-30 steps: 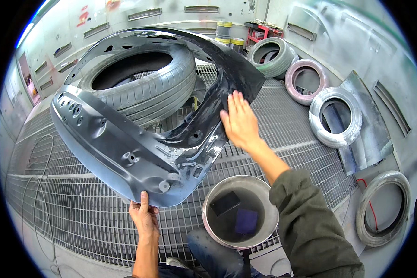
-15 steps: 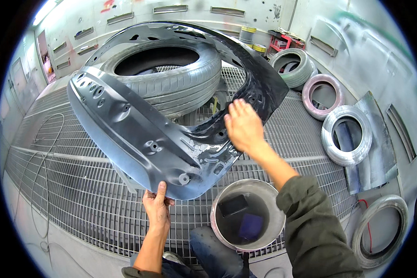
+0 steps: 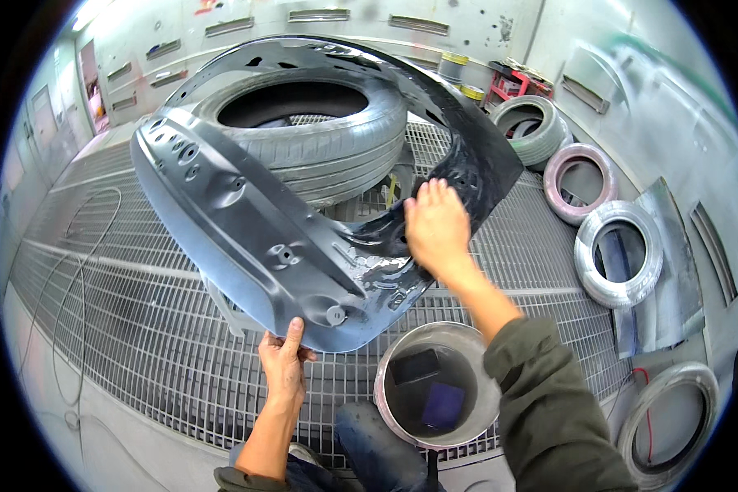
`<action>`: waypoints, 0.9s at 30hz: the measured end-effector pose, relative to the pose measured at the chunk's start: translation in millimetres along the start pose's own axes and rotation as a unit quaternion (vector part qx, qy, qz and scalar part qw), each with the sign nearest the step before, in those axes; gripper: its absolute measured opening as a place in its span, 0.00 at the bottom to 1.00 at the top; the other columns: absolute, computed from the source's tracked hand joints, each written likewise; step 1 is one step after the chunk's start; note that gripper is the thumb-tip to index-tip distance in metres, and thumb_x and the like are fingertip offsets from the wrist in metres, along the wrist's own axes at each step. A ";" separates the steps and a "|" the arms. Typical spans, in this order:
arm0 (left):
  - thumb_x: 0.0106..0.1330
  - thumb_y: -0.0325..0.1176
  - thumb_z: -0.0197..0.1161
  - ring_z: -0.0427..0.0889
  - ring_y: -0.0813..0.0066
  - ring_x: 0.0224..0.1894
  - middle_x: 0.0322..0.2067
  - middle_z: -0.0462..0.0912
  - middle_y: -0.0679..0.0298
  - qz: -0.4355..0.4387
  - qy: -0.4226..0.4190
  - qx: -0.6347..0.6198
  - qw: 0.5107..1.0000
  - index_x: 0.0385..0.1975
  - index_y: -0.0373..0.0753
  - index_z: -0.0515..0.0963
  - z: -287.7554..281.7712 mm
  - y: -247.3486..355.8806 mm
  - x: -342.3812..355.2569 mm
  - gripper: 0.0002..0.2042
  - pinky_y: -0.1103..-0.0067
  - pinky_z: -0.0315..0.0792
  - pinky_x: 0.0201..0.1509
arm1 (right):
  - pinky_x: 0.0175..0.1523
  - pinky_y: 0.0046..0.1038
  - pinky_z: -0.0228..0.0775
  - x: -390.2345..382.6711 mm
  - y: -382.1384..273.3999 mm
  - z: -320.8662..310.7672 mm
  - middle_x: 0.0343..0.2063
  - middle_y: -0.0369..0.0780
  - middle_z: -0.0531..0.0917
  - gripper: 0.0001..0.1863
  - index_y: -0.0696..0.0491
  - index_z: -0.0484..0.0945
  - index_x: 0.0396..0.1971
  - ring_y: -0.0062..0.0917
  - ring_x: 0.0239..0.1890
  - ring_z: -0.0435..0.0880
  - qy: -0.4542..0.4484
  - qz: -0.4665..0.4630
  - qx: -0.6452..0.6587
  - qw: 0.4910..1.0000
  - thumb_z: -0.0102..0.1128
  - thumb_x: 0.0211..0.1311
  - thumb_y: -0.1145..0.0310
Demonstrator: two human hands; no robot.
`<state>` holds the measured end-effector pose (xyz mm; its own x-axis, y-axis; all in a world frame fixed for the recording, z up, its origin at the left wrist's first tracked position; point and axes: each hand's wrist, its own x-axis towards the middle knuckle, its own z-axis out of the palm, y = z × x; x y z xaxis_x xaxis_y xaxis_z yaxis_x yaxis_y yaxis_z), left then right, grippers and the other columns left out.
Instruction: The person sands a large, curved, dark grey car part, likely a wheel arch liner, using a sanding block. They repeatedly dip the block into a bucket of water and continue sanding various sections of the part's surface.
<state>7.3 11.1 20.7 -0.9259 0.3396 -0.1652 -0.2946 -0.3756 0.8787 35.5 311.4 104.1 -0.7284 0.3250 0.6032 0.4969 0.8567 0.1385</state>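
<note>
The left hand (image 3: 283, 365), the nearer one, pinches the panel (image 3: 254, 230) at its near edge, thumb on top. From that grip the broad grey section runs lengthwise away to the left. Farther out, the right hand (image 3: 439, 228) lies flat, fingers extended, on the black side (anything under its palm is hidden). Beyond, a tyre (image 3: 328, 164) shows through the arch.
</note>
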 end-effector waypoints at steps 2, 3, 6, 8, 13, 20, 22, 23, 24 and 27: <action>0.67 0.40 0.73 0.78 0.78 0.22 0.34 0.84 0.61 0.002 -0.014 -0.006 1.000 0.45 0.32 0.77 8.1 -2.8 1.2 0.18 0.83 0.73 0.21 | 0.78 0.44 0.52 -8.8 -30.4 -2.9 0.63 0.63 0.74 0.31 0.72 0.71 0.61 0.52 0.70 0.69 0.028 0.044 0.027 0.998 0.43 0.77 0.58; 0.67 0.40 0.73 0.78 0.78 0.23 0.34 0.84 0.62 0.003 -0.008 -0.003 1.000 0.45 0.32 0.77 5.9 -4.5 -0.3 0.18 0.83 0.73 0.21 | 0.78 0.44 0.51 -15.7 -39.7 -0.6 0.63 0.64 0.73 0.31 0.73 0.70 0.62 0.52 0.71 0.68 0.045 0.063 0.064 0.995 0.43 0.77 0.57; 0.67 0.39 0.72 0.79 0.78 0.24 0.34 0.84 0.62 -0.002 0.001 -0.001 1.000 0.46 0.32 0.77 8.0 -1.8 -1.9 0.18 0.82 0.73 0.21 | 0.78 0.47 0.51 -42.5 -86.2 -9.1 0.65 0.66 0.70 0.32 0.74 0.69 0.62 0.55 0.72 0.66 0.052 0.026 0.073 0.996 0.50 0.74 0.58; 0.68 0.39 0.72 0.79 0.78 0.24 0.34 0.84 0.62 0.006 0.019 -0.004 1.000 0.46 0.33 0.78 4.9 0.4 -1.6 0.18 0.82 0.73 0.21 | 0.77 0.51 0.52 -60.6 -114.4 -11.7 0.64 0.67 0.69 0.31 0.75 0.70 0.61 0.58 0.71 0.66 0.092 -0.018 0.184 0.979 0.54 0.72 0.60; 0.68 0.38 0.72 0.79 0.78 0.22 0.33 0.85 0.62 0.003 -0.005 -0.019 1.000 0.46 0.33 0.78 6.8 -0.7 5.7 0.17 0.83 0.73 0.21 | 0.77 0.41 0.56 -37.9 -87.7 -20.0 0.64 0.53 0.76 0.27 0.65 0.76 0.60 0.42 0.72 0.69 0.060 -0.262 0.227 0.936 0.57 0.71 0.58; 0.66 0.39 0.74 0.80 0.77 0.21 0.30 0.85 0.61 -0.006 -0.021 -0.018 1.000 0.44 0.31 0.78 2.0 -2.6 3.1 0.18 0.81 0.75 0.22 | 0.76 0.45 0.56 -64.2 -28.1 -37.0 0.69 0.53 0.69 0.38 0.62 0.68 0.67 0.45 0.74 0.64 -0.038 -0.260 0.163 0.951 0.62 0.66 0.51; 0.66 0.40 0.74 0.79 0.76 0.20 0.29 0.84 0.61 -0.015 -0.026 0.002 1.000 0.44 0.31 0.78 3.1 -0.6 2.6 0.19 0.81 0.75 0.22 | 0.78 0.47 0.51 -59.0 -55.1 -50.5 0.71 0.56 0.64 0.48 0.65 0.64 0.69 0.48 0.77 0.58 -0.071 -0.281 0.189 0.938 0.60 0.63 0.39; 0.66 0.40 0.74 0.79 0.76 0.20 0.29 0.84 0.61 -0.008 -0.023 -0.010 1.000 0.44 0.31 0.78 3.5 -1.6 4.0 0.19 0.80 0.75 0.21 | 0.79 0.47 0.48 -50.1 -71.0 -51.0 0.72 0.57 0.63 0.51 0.67 0.63 0.69 0.49 0.77 0.56 -0.074 -0.307 0.207 0.926 0.59 0.63 0.36; 0.66 0.40 0.74 0.79 0.76 0.20 0.29 0.84 0.61 -0.005 -0.026 -0.019 0.999 0.44 0.31 0.78 6.2 -3.4 5.0 0.19 0.80 0.75 0.21 | 0.79 0.46 0.46 -33.8 -83.8 -47.3 0.72 0.58 0.61 0.54 0.70 0.61 0.69 0.49 0.78 0.54 -0.069 -0.338 0.215 0.913 0.56 0.63 0.33; 0.66 0.39 0.74 0.79 0.77 0.20 0.29 0.84 0.62 -0.013 -0.013 -0.014 1.000 0.42 0.31 0.78 4.9 2.2 -0.5 0.17 0.81 0.74 0.22 | 0.80 0.44 0.45 13.3 -127.6 -23.8 0.71 0.61 0.63 0.53 0.72 0.61 0.68 0.50 0.76 0.57 -0.021 -0.334 0.271 0.902 0.52 0.66 0.33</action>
<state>8.3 14.3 24.9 -0.9112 0.3726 -0.1756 -0.3257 -0.3907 0.8610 -26.3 196.9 113.2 -0.8023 -0.3318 0.4963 -0.3559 0.9333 0.0485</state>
